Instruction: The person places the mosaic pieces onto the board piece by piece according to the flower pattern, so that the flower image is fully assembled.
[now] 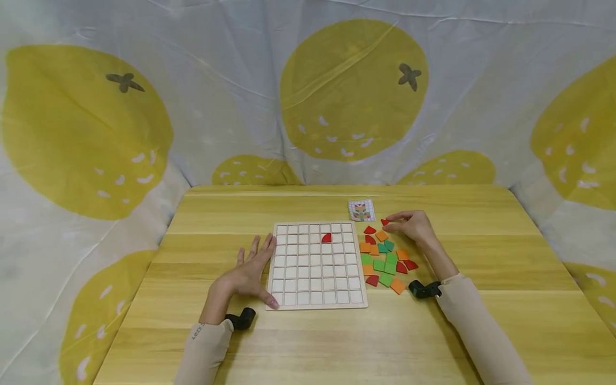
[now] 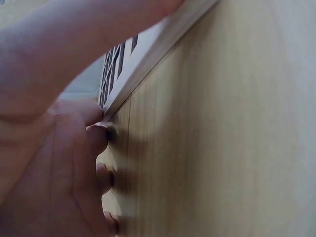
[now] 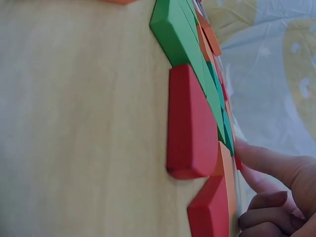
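Note:
A light wooden grid board (image 1: 309,271) lies on the table with one red quarter-circle piece (image 1: 326,238) in a cell of its upper right part. My left hand (image 1: 246,275) rests at the board's left side, fingers spread, thumb at the near left corner. In the left wrist view, the fingertips (image 2: 101,177) touch the table by the board's edge (image 2: 143,69). Beyond the loose pieces, my right hand (image 1: 413,226) pinches another red quarter-circle piece (image 1: 384,222) between thumb and fingers. That hand (image 3: 276,192) partly hides the piece in the right wrist view.
Right of the board lie several loose flat pieces: green squares (image 1: 379,265), orange squares (image 1: 398,286), teal pieces (image 1: 389,245) and red quarter-circles (image 1: 372,280). A small printed pattern card (image 1: 361,210) lies behind them. A lemon-patterned curtain (image 1: 240,107) hangs past the table (image 1: 231,211).

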Available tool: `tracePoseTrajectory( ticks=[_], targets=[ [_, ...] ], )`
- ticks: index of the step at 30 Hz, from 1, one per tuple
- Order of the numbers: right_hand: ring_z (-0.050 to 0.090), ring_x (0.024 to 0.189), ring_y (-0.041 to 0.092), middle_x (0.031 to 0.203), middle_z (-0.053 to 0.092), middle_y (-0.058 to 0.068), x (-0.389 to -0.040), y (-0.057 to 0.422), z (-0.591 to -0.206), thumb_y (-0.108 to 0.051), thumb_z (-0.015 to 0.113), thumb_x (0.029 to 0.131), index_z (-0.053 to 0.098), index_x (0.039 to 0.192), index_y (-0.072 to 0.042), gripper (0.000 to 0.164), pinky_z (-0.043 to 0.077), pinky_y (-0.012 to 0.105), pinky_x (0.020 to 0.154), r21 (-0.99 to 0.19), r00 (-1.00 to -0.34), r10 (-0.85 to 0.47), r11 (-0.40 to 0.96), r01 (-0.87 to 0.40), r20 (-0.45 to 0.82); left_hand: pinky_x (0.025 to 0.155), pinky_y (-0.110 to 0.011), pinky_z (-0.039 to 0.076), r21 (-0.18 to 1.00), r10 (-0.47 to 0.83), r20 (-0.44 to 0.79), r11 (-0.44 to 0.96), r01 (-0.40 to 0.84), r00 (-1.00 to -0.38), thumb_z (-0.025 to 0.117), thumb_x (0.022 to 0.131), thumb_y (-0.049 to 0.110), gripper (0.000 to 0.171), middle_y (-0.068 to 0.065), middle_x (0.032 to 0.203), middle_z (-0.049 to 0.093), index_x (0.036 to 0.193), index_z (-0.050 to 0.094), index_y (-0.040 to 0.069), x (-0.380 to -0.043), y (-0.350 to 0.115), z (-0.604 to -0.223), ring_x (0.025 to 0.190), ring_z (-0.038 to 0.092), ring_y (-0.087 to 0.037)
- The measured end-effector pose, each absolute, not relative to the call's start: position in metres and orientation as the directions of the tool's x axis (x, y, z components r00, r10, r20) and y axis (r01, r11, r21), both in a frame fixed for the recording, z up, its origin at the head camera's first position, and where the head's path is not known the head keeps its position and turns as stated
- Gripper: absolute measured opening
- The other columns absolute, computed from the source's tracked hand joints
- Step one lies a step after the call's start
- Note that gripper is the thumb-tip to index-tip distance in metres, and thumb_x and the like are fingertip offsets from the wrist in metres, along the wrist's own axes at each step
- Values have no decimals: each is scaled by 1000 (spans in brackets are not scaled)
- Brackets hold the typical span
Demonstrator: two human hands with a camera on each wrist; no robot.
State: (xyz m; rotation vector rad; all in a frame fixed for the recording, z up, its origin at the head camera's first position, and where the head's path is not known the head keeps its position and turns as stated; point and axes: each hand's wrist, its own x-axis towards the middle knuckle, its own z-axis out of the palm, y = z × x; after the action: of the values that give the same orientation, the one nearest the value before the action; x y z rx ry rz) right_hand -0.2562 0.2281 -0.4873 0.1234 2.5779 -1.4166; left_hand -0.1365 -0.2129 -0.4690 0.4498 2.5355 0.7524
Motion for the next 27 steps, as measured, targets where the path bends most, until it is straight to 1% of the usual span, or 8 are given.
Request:
tracePoseTrajectory(
  ticks=[7,11,13,18,20,24,25,27],
  targets=[
    [48,81,19,98,74,5,-256,226,-487,-24,89,82,79,110,0,38,41,26,65,-815,-976,-18,553,172,-218,119,-73,-18,574,419,-331,800,172,-846,100,57,43,157,-14,173,-18,165,-8,6,-135,-213,-472,157,-25,-44],
    [47,76,18,83,71,-3,-255,224,-487,-24,90,81,79,110,-1,38,39,26,64,-808,-975,-22,564,172,-222,119,-73,-18,575,417,-331,801,170,-847,100,57,43,157,-14,173,-18,165,-7,6,-134,-213,-472,157,-24,-44],
    [43,70,17,77,69,-2,-255,224,-487,-23,89,82,79,111,-1,38,37,27,61,-809,-973,-26,561,175,-228,119,-73,-18,572,417,-330,802,172,-847,100,57,43,157,-13,173,-18,165,-7,6,-134,-213,-472,157,-24,-44],
    [37,61,12,80,72,-6,-256,224,-487,-20,88,84,78,115,1,39,34,26,57,-828,-971,-48,533,175,-236,119,-73,-18,567,420,-330,804,177,-845,100,57,43,157,-13,173,-18,165,-7,6,-134,-212,-472,157,-24,-44],
    [35,59,11,73,68,-9,-256,224,-486,-20,88,83,77,116,2,40,32,27,56,-833,-970,-51,524,177,-238,120,-73,-17,566,419,-331,805,178,-845,100,57,42,157,-13,173,-18,165,-7,6,-134,-212,-471,157,-24,-44],
    [31,56,12,55,47,-8,-257,223,-484,-20,88,84,76,115,4,41,29,29,56,-834,-968,-55,521,180,-244,120,-73,-17,559,415,-333,810,177,-847,100,57,43,157,-13,174,-18,165,-8,7,-135,-212,-470,157,-24,-43],
    [30,56,12,53,42,-8,-257,223,-484,-20,87,84,75,115,5,41,29,29,56,-835,-968,-57,520,180,-244,120,-73,-17,558,414,-333,811,177,-848,100,57,43,157,-12,174,-18,165,-8,7,-136,-212,-470,157,-24,-44],
    [30,59,13,54,40,-8,-258,223,-483,-20,86,85,75,115,6,41,30,30,57,-836,-968,-60,519,176,-242,120,-73,-16,557,412,-330,812,177,-849,100,57,43,157,-12,174,-18,165,-8,7,-136,-213,-469,157,-24,-44]
  ],
)
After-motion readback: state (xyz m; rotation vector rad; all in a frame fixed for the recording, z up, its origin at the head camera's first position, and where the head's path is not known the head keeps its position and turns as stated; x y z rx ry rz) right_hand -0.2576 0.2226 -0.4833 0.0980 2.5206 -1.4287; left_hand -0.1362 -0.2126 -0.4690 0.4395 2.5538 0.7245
